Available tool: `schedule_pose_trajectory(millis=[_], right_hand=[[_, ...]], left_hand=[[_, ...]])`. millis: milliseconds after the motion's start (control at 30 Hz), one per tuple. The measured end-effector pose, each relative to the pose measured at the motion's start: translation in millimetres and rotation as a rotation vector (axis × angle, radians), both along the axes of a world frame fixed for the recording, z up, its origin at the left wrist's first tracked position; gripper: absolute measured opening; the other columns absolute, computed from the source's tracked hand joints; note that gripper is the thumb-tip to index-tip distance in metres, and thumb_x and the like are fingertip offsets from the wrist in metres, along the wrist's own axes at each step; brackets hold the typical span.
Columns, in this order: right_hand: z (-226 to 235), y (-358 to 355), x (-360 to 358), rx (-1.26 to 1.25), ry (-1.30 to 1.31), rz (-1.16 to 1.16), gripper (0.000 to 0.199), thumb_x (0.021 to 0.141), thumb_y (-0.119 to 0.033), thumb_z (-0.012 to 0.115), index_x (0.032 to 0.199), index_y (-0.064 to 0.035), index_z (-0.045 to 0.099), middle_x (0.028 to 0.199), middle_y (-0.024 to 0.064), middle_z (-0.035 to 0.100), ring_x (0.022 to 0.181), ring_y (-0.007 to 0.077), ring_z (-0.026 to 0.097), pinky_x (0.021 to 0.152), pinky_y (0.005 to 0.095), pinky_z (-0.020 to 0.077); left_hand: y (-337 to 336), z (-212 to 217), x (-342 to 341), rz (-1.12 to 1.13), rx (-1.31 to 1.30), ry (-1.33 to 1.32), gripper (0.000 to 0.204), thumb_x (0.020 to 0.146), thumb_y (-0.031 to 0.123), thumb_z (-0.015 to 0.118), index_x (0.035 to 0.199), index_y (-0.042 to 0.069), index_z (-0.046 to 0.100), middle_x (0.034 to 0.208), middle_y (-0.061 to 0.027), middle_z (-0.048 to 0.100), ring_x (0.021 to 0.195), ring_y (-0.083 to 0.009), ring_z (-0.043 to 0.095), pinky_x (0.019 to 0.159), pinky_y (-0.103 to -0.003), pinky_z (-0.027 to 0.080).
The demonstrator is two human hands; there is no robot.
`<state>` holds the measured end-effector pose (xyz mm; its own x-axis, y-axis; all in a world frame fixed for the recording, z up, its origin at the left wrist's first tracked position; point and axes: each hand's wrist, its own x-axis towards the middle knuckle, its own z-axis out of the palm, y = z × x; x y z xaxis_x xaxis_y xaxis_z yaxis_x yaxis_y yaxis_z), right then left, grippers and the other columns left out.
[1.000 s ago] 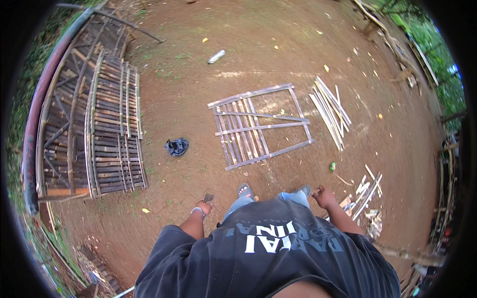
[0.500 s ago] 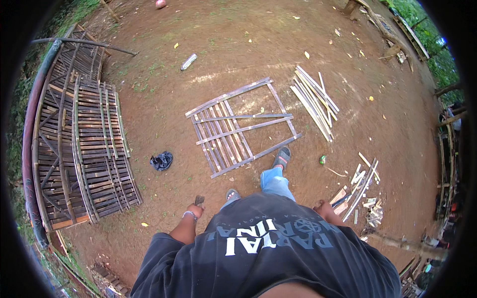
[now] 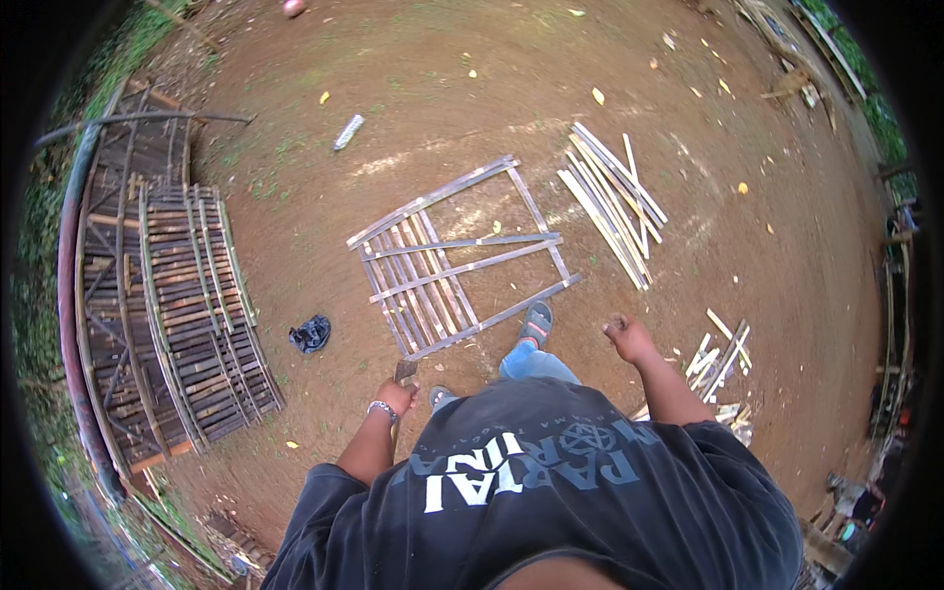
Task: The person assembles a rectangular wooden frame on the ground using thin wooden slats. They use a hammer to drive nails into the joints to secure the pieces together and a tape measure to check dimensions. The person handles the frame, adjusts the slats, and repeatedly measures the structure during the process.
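My left hand point(image 3: 397, 395) is closed around a hammer-like tool with a dark, blocky head point(image 3: 404, 371); part of its light handle shows below my fist. My right hand point(image 3: 629, 339) is raised out to the right, its fingers curled together. Whether something small is in them cannot be made out. In front of me, a slatted bamboo frame point(image 3: 472, 264) lies flat on the ground. Its left part carries several close slats, and two longer strips cross towards its right side. Neither hand touches the frame.
Loose bamboo strips point(image 3: 602, 202) lie beyond the frame's right side. Shorter offcuts point(image 3: 726, 364) are scattered near my right arm. A black plastic bag point(image 3: 310, 334) and a clear bottle point(image 3: 348, 132) lie to the left. A large slatted bamboo structure point(image 3: 187, 305) stands at far left.
My right hand has risen forward from beside the offcuts. My left hand, with the tool, has moved slightly forward and right. The view has shifted a little.
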<state>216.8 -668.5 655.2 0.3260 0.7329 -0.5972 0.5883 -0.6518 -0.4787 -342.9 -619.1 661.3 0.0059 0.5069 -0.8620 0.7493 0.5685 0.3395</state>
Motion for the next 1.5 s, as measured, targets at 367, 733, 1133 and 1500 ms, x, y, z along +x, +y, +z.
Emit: schedule_pose_trajectory(millis=[367, 733, 1133, 1500], right_hand=[[-67.7, -102.1, 48.3, -0.347, -0.015, 0.053, 0.057, 0.089, -0.042, 0.07, 0.128, -0.0012, 0.062, 0.114, 0.0243, 0.07, 0.11, 0.0377, 0.066, 0.098, 0.0417, 0.0501], [-86.1, -44.8, 35.2, -0.208, 0.155, -0.1, 0.053, 0.089, -0.038, 0.07, 0.124, 0.0016, 0.062, 0.104, 0.021, 0.072, 0.092, 0.0324, 0.071, 0.085, 0.0399, 0.0541], [-99.8, -24.8, 79.5, -0.216, 0.124, -0.07, 0.053, 0.089, -0.038, 0.071, 0.125, -0.0004, 0.061, 0.092, 0.0208, 0.074, 0.085, 0.0287, 0.073, 0.08, 0.0401, 0.0549], [-113.9, 9.2, 66.4, -0.162, 0.012, 0.138, 0.051, 0.089, -0.034, 0.072, 0.123, 0.0014, 0.061, 0.086, 0.0167, 0.073, 0.077, 0.0253, 0.071, 0.074, 0.0375, 0.0549]], left_hand=[[30.1, 35.0, 62.1, -0.157, -0.074, 0.166, 0.043, 0.082, 0.038, 0.079, 0.098, -0.001, 0.069, 0.073, -0.0118, 0.071, 0.068, -0.0257, 0.071, 0.067, -0.039, 0.057], [55.8, 73.4, 80.9, 0.027, -0.111, 0.167, 0.025, 0.087, 0.019, 0.076, 0.093, -0.004, 0.068, 0.074, -0.0122, 0.071, 0.062, -0.019, 0.069, 0.056, -0.033, 0.056], [104.1, 64.6, 136.1, -0.105, 0.027, -0.056, 0.027, 0.092, 0.023, 0.07, 0.102, -0.002, 0.067, 0.079, -0.0101, 0.073, 0.065, -0.0179, 0.07, 0.064, -0.033, 0.056], [26.3, 74.7, 75.2, 0.145, -0.167, 0.148, 0.025, 0.091, 0.019, 0.07, 0.101, -0.004, 0.07, 0.085, -0.0128, 0.076, 0.068, -0.0205, 0.073, 0.062, -0.034, 0.059]])
